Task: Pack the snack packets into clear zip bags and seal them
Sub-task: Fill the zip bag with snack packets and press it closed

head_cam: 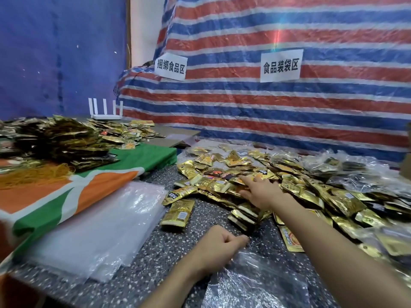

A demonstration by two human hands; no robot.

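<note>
Head view, single frame.

Right hand (260, 192): arm stretched forward over the speckled table top (155, 252). The fingers are extended and lie flat on the loose heap of gold snack packets (338, 201). Nothing is held; the palm faces down and the fingertips touch the packets.

Left hand (218, 247): near the body, fingers curled in, thumb against the index finger. It sits at the upper edge of a clear zip bag (255, 283) lying flat on the table. I cannot tell whether it pinches the film or only rests there.

Packets: the heap spreads across the centre and right of the table. A few single packets lie apart at its left edge, just beside a stack of empty clear bags (100, 218). No packet is visible inside the bag near the left hand.

Surroundings: filled clear bags (333, 165) at the far right. An orange, green and white cloth (66, 196) at left carries yellow rubber bands (33, 174) and bundled packets (55, 138). White router (104, 110) behind. A striped tarp (266, 107) bears two paper signs (280, 67).
</note>
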